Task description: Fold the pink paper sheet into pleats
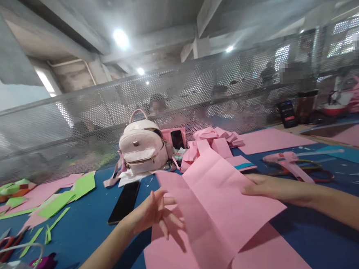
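A large creased pink paper sheet (215,205) is lifted off the blue table (90,226) in front of me. My left hand (156,212) pinches its left edge, thumb and forefinger on the paper, the other fingers spread below. My right hand (271,188) holds the sheet's right edge, fingers tucked behind the paper. More flat pink sheets (262,260) lie under it on the table.
A black phone (124,202) lies left of my left hand. Behind it stands a pale pink backpack (142,147), with folded pink paper pieces (213,142) beside it. A pink glue gun (286,164) lies right. Green paper scraps (61,200) and scissors (4,247) lie left. A perforated metal screen (74,125) backs the table.
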Available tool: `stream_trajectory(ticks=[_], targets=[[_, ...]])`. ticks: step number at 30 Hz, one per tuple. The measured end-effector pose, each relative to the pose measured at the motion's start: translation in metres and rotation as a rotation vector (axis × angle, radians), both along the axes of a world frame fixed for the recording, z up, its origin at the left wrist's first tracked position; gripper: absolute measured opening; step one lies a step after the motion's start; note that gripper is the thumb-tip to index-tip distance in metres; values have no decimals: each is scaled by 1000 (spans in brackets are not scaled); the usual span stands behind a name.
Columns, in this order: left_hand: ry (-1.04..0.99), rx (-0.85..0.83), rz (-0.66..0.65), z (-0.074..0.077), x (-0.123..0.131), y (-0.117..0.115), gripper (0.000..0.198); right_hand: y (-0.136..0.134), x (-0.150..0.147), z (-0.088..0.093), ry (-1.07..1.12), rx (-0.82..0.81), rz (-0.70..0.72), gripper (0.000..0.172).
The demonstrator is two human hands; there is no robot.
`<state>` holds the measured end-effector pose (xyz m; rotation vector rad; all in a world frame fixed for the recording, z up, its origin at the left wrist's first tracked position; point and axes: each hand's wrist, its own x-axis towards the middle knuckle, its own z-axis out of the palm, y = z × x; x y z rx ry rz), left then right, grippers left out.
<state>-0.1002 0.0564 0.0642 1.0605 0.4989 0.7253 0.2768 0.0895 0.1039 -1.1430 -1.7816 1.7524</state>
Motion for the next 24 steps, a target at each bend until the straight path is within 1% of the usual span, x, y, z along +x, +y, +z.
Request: stream_trajectory(ticks=[1, 2, 3, 5, 7, 8, 10, 11, 12, 16, 18, 21, 23, 24], targets=[[19, 37, -12, 3, 4, -2, 85, 0, -2, 0, 6, -14, 0, 57], [74, 96, 15, 6, 8, -4, 87, 1, -5, 1, 4, -22, -1, 54], [153, 171, 93, 8, 13, -5, 85, 1, -8, 1, 0, -26, -1, 51], [302, 324, 337, 9, 20, -6, 74, 1, -14, 0, -6, -32, 15, 45], [353, 411, 542, 6, 22, -4, 66, 0, -22, 1, -10, -43, 46, 41], [352, 433, 604, 4, 21, -1, 65, -1, -25, 1, -15, -44, 60, 39], [344, 446, 655, 2, 17, 4, 65, -1, -32, 0, -25, -34, 83, 35], [341, 442, 639, 2, 15, 5, 65, -1, -35, -1, -28, -26, 100, 34], [333, 428, 596, 3, 13, 6, 64, 0, -38, -2, -30, -21, 122, 33], [298, 307, 320, 6, 14, -2, 62, 6, -48, -8, -45, 2, 179, 28], [293, 247, 230, 6, 17, -8, 57, 7, -53, -9, -72, 17, 176, 25], [282, 192, 191, 2, 19, -12, 49, 6, -57, -6, -48, -15, 233, 28], [274, 164, 212, -1, 19, -11, 46, 5, -58, -4, 38, -48, 255, 32], [272, 151, 231, -3, 18, -9, 44, 6, -57, -4, 80, -69, 230, 34]])
